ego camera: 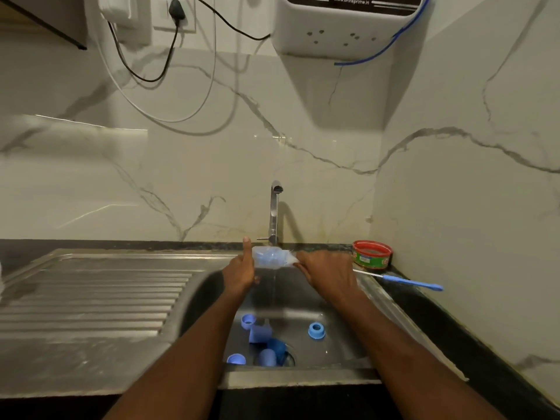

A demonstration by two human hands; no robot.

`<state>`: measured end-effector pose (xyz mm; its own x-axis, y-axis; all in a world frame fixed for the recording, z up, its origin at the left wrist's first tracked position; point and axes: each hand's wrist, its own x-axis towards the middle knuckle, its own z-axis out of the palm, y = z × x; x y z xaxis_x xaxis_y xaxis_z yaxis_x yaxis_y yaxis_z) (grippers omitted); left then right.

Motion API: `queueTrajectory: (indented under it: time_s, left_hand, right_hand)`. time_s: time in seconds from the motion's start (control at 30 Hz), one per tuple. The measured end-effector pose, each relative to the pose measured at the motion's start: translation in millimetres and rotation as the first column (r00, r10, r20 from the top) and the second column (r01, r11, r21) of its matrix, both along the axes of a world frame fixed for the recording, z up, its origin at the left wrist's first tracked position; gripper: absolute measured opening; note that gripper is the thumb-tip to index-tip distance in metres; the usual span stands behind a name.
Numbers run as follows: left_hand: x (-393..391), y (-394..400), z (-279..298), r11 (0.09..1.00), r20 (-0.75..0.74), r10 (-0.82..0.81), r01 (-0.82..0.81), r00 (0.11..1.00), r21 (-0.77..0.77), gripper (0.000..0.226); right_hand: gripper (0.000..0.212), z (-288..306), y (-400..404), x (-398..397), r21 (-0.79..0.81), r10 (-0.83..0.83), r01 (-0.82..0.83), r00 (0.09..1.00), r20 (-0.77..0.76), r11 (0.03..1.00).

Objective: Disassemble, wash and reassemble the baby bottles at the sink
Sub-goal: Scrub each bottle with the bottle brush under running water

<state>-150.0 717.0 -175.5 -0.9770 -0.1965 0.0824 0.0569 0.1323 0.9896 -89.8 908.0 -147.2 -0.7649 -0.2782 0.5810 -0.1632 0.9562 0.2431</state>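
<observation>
Bottle (pixel 270 258) at frame centre, under tap (pixel 275 207), long axis horizontal, spanning both hands. Left hand (pixel 241 272) grips base end, thumb up. Right hand (pixel 325 272) curled at mouth end; grip detail blurred. Loose blue parts (pixel 316 330) in sink (pixel 348 344) below.

A home kitchen. A stainless-steel sink (pixel 306 374) with a ribbed draining board (pixel 91 292) to its left is set in a dark stone bench (pixel 439 322). Behind the sink rise a chrome tap (pixel 274 210) and white marble-veined wall panels (pixel 212 165); above it hangs a white water purifier (pixel 348 25).
</observation>
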Motion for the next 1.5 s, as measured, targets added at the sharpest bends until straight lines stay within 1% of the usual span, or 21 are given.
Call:
queueTrajectory:
  time_s: [0.1, 0.17, 0.23, 0.27, 0.37, 0.47, 0.53, 0.6, 0.67, 0.8, 0.87, 0.97, 1.0, 1.07, 1.13, 1.23, 1.27, 1.33, 1.37, 1.43, 1.5]
  left_hand:
    - [-1.3, -5.2, -6.1, 0.998, -0.082, 0.004, -0.009, 0.997, -0.062, 0.064]
    - [-4.8, -5.4, -7.5, 0.995, -0.219, -0.077, 0.088, 0.973, 0.042, 0.046]
    - [-7.7, -3.5, -3.5, 0.917, -0.306, -0.243, 0.32, 0.921, 0.237, 0.04]
    - [-7.9, -1.7, -0.7, 0.876, -0.334, -0.289, 0.388, 0.897, 0.285, 0.042]
    - [-7.1, 3.6, 0.9, 0.902, -0.232, -0.236, 0.302, 0.944, 0.31, 0.053]
    - [-7.3, 3.8, -1.5, 0.948, -0.042, -0.073, 0.083, 0.996, 0.306, 0.069]
    - [-9.9, -2.4, -3.3, 0.978, 0.021, -0.048, 0.042, 0.999, 0.203, 0.081]
    - [-11.5, -8.3, -4.8, 0.995, 0.017, -0.089, 0.089, 0.996, 0.035, 0.076]
    - [-9.0, -10.1, -7.6, 0.991, -0.023, -0.127, 0.126, 0.992, -0.033, 0.068]
    - [-2.9, -8.2, -7.5, 0.953, -0.252, -0.301, 0.284, 0.92, -0.102, 0.043]
    - [-1.1, -9.1, -7.0, 0.923, -0.279, -0.377, 0.332, 0.884, -0.194, 0.057]
    - [0.8, -9.9, -9.7, 0.925, -0.31, -0.298, 0.192, 0.903, -0.328, 0.076]
    - [-0.8, -10.5, -12.2, 0.874, -0.355, -0.282, 0.086, 0.891, -0.479, 0.084]
    - [-2.5, -11.6, -17.4, 0.623, -0.332, -0.364, -0.037, 0.87, -0.782, 0.101]
    - [1.7, -6.1, -20.3, 0.425, -0.239, -0.458, -0.025, 0.856, -0.905, 0.105]
    - [4.4, 2.5, -25.9, 0.365, -0.153, -0.449, 0.024, 0.88, -0.931, 0.083]
    - [3.9, 3.2, -25.7, 0.366, -0.148, -0.419, 0.018, 0.896, -0.93, 0.08]
    - [1.3, -1.0, -22.9, 0.367, -0.178, -0.368, -0.033, 0.913, -0.93, 0.073]
    - [-0.1, -4.2, -20.7, 0.379, -0.22, -0.35, -0.077, 0.911, -0.922, 0.067]
    - [-1.3, -8.5, -18.3, 0.383, -0.324, -0.341, -0.185, 0.883, -0.905, 0.058]
    - [-2.5, -7.5, -20.6, 0.392, -0.384, -0.375, -0.231, 0.844, -0.891, 0.058]
  right_hand:
    - [0.026, -0.2, -5.2, 3.8, 0.085, 0.054, -0.043, 0.988, -0.144, 0.996]
    - [0.021, -1.2, -4.7, 4.6, -0.105, 0.065, -0.072, 0.995, -0.074, 0.992]
    - [0.031, -3.9, -0.8, 2.7, -0.343, 0.006, 0.028, 0.995, 0.097, 0.939]
    - [0.033, -5.3, 3.3, 1.6, -0.378, -0.026, 0.068, 0.993, 0.115, 0.923]
    - [0.041, -7.4, 14.8, 0.4, -0.289, -0.068, 0.096, 0.992, 0.105, 0.952]
    - [0.032, -3.2, 14.6, 0.2, -0.292, 0.077, -0.048, 0.993, 0.088, 0.955]
    - [0.033, 1.5, 6.6, 0.9, -0.258, 0.119, -0.079, 0.982, 0.145, 0.963]
    - [0.034, 4.6, -1.0, 1.1, -0.17, 0.06, -0.026, 0.978, 0.198, 0.985]
    - [0.031, 4.6, -1.0, 6.5, -0.113, 0.022, -0.009, 0.992, 0.121, 0.994]
    - [0.03, -2.0, 11.8, 6.5, -0.284, 0.019, 0.046, 0.975, 0.219, 0.958]
    - [0.031, -2.2, 20.2, 5.1, -0.26, -0.001, 0.07, 0.967, 0.255, 0.963]
    - [0.034, 4.8, 20.5, 6.9, -0.226, -0.014, 0.069, 0.971, 0.238, 0.972]
    - [0.036, 7.3, 17.8, 5.6, -0.245, -0.003, 0.064, 0.971, 0.239, 0.967]
    - [0.038, 10.1, 12.0, 2.8, -0.175, -0.016, 0.065, 0.963, 0.271, 0.982]
    - [0.042, 8.1, 2.8, -0.6, -0.097, 0.005, 0.025, 0.957, 0.291, 0.995]
    - [0.056, -7.3, -12.6, -11.5, -0.053, -0.036, 0.056, 0.944, 0.329, 0.997]
    - [0.051, -9.1, -20.4, -20.4, -0.035, -0.14, 0.153, 0.959, 0.245, 0.988]
    - [0.04, 3.9, -30.8, -6.5, -0.088, -0.399, 0.449, 0.855, 0.331, 0.889]
    - [0.033, 0.3, -32.0, -4.3, 0.001, -0.351, 0.36, 0.91, 0.22, 0.933]
    - [0.024, -12.9, -21.6, -9.4, 0.041, -0.055, 0.046, 0.959, 0.278, 0.998]
    - [0.027, -10.3, -15.7, 0.7, 0.008, -0.104, 0.107, 0.943, 0.316, 0.994]
